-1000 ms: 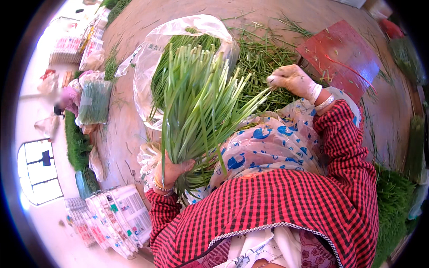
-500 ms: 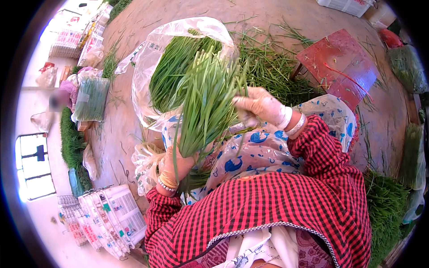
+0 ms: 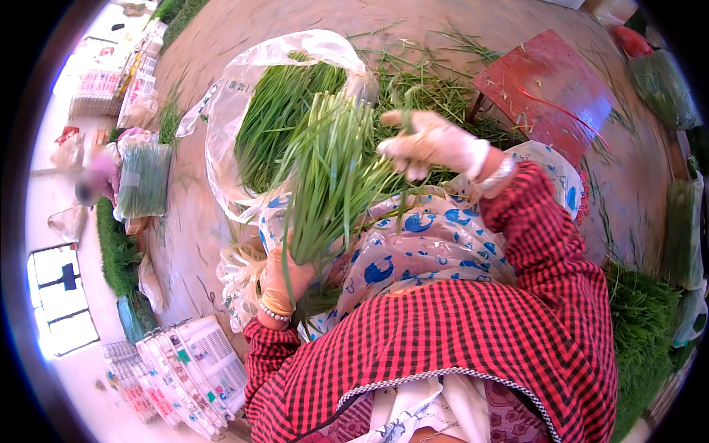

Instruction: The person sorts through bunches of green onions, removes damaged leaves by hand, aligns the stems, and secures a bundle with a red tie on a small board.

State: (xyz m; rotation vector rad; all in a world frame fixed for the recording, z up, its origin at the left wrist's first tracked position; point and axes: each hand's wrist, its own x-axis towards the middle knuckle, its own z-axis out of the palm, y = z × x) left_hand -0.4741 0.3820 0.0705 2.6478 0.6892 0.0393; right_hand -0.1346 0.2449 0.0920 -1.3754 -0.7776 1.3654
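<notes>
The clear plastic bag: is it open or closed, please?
Open: the mouth of the clear plastic bag gapes wide, and green stalks are visible inside.

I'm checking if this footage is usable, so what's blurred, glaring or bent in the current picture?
Head view: right hand looks motion-smeared; left hand, gripping green stalks, is clearer. Head view: window at far left is blown out white; red table shows bluish sheen. Head view: fisheye distortion bends the scene inside a dark rim.

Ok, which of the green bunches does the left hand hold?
The bunch in front of the open plastic bag, pale ends up, gripped by the left hand; the stalks inside the bag are not held.
</notes>
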